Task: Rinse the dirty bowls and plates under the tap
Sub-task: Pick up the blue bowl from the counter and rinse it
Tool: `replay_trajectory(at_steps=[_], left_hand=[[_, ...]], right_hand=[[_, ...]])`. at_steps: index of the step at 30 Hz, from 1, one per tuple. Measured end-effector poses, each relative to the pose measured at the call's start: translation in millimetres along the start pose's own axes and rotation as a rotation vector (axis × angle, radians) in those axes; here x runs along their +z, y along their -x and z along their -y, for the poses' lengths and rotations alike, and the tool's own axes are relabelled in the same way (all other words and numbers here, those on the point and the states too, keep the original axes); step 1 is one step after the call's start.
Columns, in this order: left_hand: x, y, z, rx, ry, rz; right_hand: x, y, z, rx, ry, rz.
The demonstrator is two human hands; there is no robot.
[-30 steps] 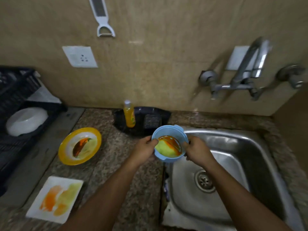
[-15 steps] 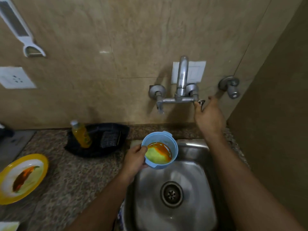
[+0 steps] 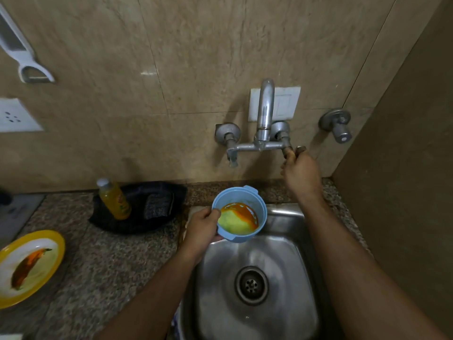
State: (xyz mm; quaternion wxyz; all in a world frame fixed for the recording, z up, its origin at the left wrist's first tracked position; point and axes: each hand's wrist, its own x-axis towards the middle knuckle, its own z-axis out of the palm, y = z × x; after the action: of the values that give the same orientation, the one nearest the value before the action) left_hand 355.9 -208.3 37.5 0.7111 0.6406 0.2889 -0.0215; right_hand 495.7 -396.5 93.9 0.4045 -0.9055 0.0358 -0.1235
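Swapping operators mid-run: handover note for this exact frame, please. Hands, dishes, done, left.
Left hand: grips the blue bowl by its rim, over the back edge of the sink. Bowl still smeared orange and yellow-green.
Right hand: grip on the tap's right handle.
Tap: no water visible yet.
Yellow plate: dirty, on the counter at left.
Done: nothing rinsed.
Left: start the water, rinse the bowl, then the plate.

one bowl (image 3: 239, 214), one plate (image 3: 29, 267), perhaps two taps (image 3: 263, 133)
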Motion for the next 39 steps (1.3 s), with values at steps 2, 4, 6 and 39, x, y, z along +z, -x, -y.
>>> replay_trajectory(at_steps=[2, 4, 6, 39], left_hand=[[1.3, -0.4, 0.6, 0.002, -0.011, 0.005], [1.5, -1.5, 2.8, 0.003, -0.033, 0.006], [1.5, -2.0, 4.7, 0.002, -0.046, 0.007], [35.6, -29.9, 18.1, 0.22, -0.104, 0.248]], right_hand=[[0.0, 0.0, 0.1, 0.006, -0.002, -0.002], [0.3, 0.0, -0.1, 0.012, -0.006, -0.002], [0.0, 0.9, 0.0, 0.016, -0.017, 0.006], [44.8, 96.3, -30.6, -0.429, 0.18, 0.859]])
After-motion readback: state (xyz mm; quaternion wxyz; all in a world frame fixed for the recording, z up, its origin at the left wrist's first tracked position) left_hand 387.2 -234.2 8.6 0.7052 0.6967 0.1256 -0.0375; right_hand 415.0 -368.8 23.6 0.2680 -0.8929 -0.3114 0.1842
